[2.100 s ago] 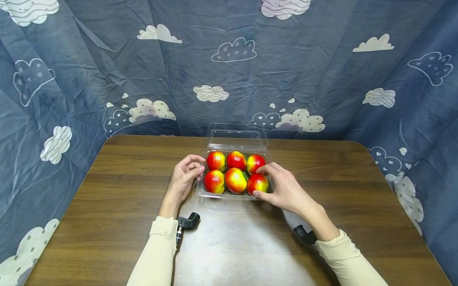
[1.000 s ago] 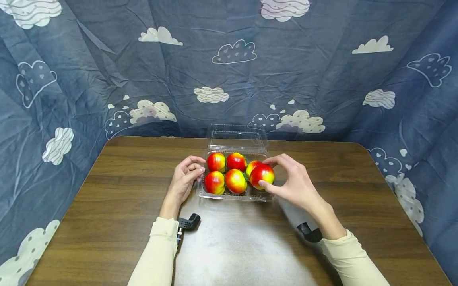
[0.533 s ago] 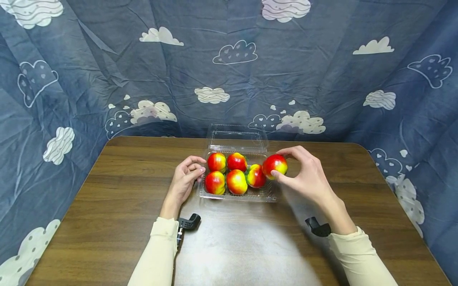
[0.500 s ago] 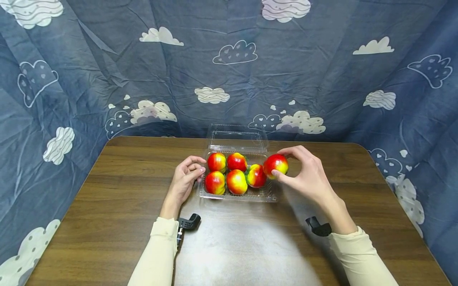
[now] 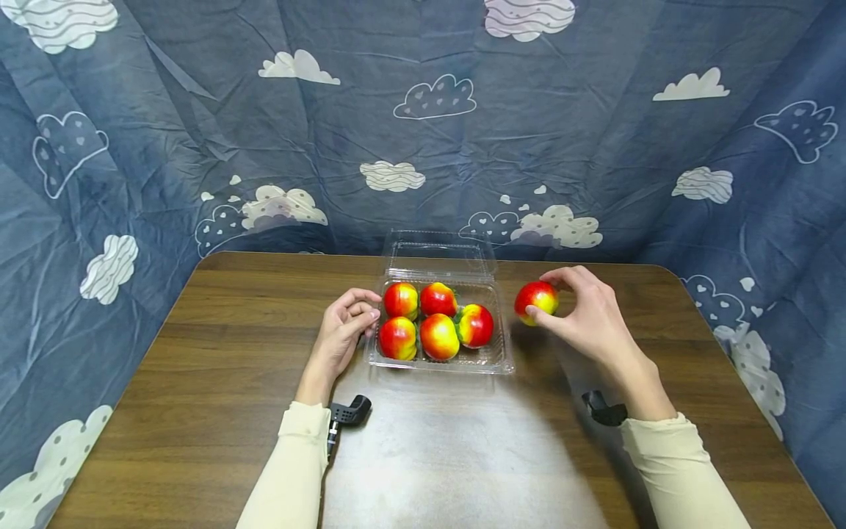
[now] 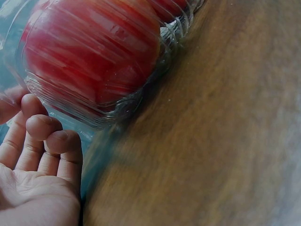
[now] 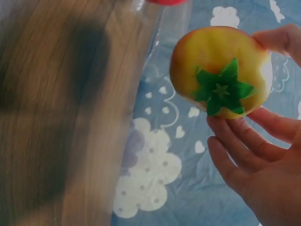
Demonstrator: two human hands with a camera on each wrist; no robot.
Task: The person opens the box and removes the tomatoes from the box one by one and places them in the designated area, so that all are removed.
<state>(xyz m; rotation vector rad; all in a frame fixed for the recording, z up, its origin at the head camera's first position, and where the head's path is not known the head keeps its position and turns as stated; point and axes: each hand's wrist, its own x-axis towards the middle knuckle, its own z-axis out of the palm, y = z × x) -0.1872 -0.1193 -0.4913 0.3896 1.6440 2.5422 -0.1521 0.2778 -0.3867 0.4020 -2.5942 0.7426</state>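
My right hand (image 5: 591, 316) pinches a red-and-yellow fruit (image 5: 536, 301) between thumb and fingers, to the right of the clear plastic container (image 5: 492, 360). In the right wrist view the green star-shaped calyx (image 7: 221, 90) of this fruit faces the camera. Several similar fruits sit inside the container, one of them, the rightmost fruit (image 5: 476, 325), lying on its side with green showing at its left. My left hand (image 5: 338, 330) holds the container's left rim with thumb and fingertips. Seen from the left wrist, the fingertips (image 6: 43, 126) lie right at the ribbed clear wall beside a red fruit (image 6: 94, 52).
The container's clear lid (image 5: 439, 251) stands raised at the back. All of this is on a brown wooden table (image 5: 251, 367), whose far edge runs just behind the container. A blue cloud-patterned curtain (image 5: 330, 132) hangs behind and at both sides.
My right hand has lifted one fruit from the container's right end and carried it right, past the rim. A neighbouring fruit has tipped toward the front. The left hand has stayed at the rim.
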